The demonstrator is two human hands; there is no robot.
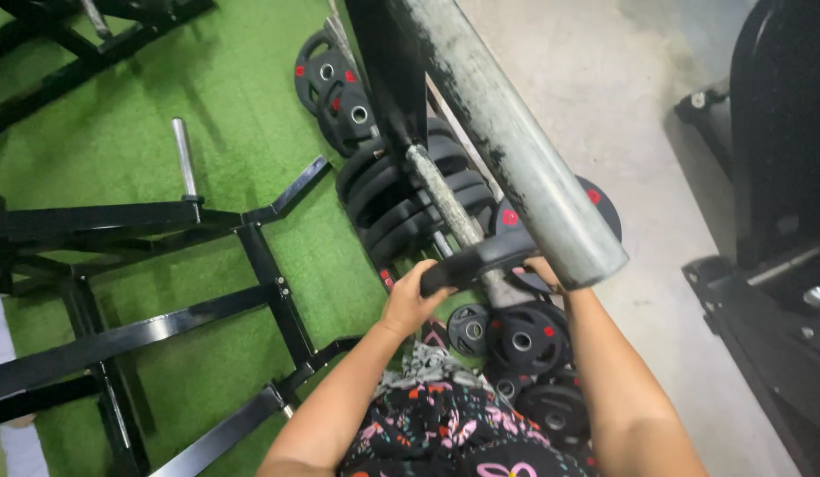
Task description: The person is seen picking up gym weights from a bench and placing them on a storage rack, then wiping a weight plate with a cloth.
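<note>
As we look down past the thick grey bar that runs from upper left to lower right, we see the black handle lying across below it, long axis left to right. Our left hand is wrapped around its left end. Our right hand touches the right end, mostly hidden, so we cannot tell its grip. Black weight plates lie under.

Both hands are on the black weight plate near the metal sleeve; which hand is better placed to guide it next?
Probably the left hand: it grips the near edge of the black weight plate in open view. The right hand is mostly hidden behind the grey metal sleeve, so its hold cannot be judged.
</note>
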